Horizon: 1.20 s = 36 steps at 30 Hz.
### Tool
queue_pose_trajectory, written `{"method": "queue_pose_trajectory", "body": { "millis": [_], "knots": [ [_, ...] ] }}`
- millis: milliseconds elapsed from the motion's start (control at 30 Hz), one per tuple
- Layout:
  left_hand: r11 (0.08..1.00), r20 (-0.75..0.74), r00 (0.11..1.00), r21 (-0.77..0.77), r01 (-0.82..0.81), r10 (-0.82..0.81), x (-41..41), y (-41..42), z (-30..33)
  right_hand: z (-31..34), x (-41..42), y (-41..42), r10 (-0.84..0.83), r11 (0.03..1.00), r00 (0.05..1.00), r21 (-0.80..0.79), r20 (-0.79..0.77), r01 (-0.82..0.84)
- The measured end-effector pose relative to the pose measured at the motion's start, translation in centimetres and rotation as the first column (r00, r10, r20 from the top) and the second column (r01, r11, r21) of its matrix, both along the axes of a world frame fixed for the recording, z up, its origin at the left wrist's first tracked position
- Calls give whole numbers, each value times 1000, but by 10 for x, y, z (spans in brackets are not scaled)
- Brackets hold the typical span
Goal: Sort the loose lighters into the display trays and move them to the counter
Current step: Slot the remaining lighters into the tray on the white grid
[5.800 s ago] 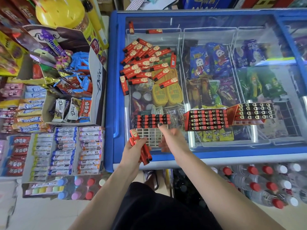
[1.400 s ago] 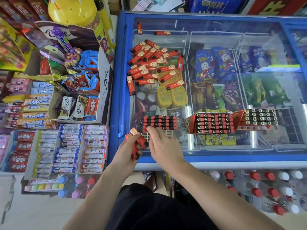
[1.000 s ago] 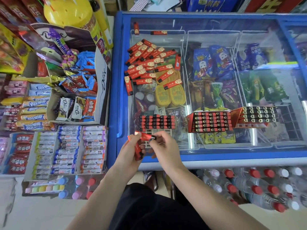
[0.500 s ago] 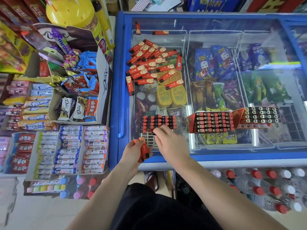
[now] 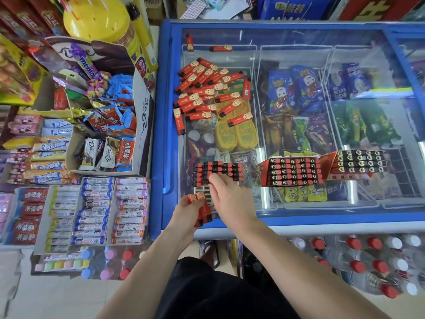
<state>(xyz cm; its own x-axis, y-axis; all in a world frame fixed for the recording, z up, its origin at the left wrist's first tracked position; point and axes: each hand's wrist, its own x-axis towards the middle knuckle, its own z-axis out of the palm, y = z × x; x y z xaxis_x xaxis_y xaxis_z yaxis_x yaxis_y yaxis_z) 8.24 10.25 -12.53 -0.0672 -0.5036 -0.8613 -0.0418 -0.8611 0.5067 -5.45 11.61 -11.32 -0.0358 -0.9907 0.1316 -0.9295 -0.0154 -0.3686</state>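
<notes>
My left hand grips red plastic lighters just below the half-filled white display tray, where my right hand pinches one upright.

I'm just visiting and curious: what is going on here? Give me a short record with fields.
setting: blue-framed glass-topped chest freezer in a shop
loose stock: pile of red lighters lying on the glass, far left
tray being filled: partly filled white lighter tray, near left on the glass
other trays: two filled red cardboard lighter trays to its right
left hand: grips a small bunch of red lighters
right hand: fingertips at the partly filled tray's near row; what they pinch is hidden
</notes>
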Motion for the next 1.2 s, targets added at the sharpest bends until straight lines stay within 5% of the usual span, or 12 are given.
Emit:
{"method": "queue_pose_trajectory", "body": {
  "millis": [333,500,567,733,867,1000,1200],
  "knots": [
    [994,-133,988,80,-71,81,-6,-5,9,7,-6,22,-114,986,966,147,233,81],
    [985,-199,970,126,-117,141,-9,-5,15,12,-4,28,-354,882,848,442,394,163],
    [981,-212,963,135,-138,165,-9,-5,16,14,-5,29,-438,826,777,543,453,150],
    [981,-207,962,114,-155,176,-10,-3,13,21,-11,26,-669,723,393,676,631,145],
    [979,-124,974,103,-176,188,-10,-2,10,22,-18,26,-669,736,385,636,636,229],
    [984,-69,985,90,-155,161,-10,0,14,22,-23,26,-680,734,277,621,679,275],
    [998,0,998,9,-67,67,-7,3,9,20,-25,29,-571,820,482,482,665,308]
  ]
}}
